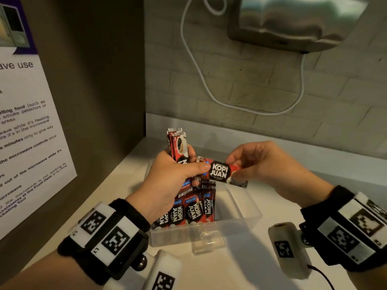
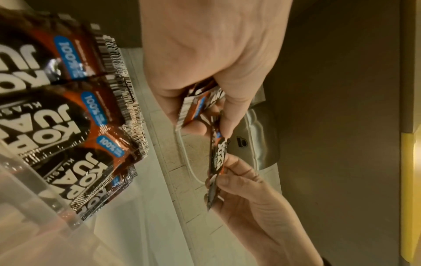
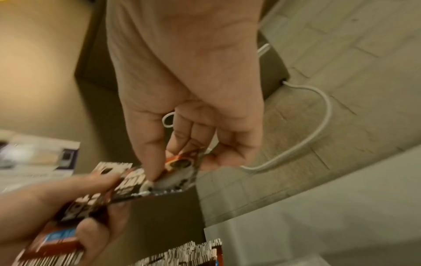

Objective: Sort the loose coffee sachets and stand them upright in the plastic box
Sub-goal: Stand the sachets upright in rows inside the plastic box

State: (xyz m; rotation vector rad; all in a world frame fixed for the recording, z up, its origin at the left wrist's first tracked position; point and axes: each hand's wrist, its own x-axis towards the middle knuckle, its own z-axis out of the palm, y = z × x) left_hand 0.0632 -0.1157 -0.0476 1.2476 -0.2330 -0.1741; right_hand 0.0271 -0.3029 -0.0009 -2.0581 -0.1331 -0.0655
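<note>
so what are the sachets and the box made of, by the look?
Coffee sachets: thin printed foil or plastic laminate, probably; glossy, with glints on the print and crimped serrated ends, and they flex in the left hand and right hand.
Plastic box: clear rigid plastic, slightly frosted; the sachets standing inside show through its wall, and a moulded latch sits on the front.

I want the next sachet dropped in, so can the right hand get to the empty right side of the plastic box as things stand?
Probably yes. The right hand hovers just above the plastic box, whose top is open; the standing sachets fill only its left part. It holds a sachet, also pinched by the left hand.
</note>
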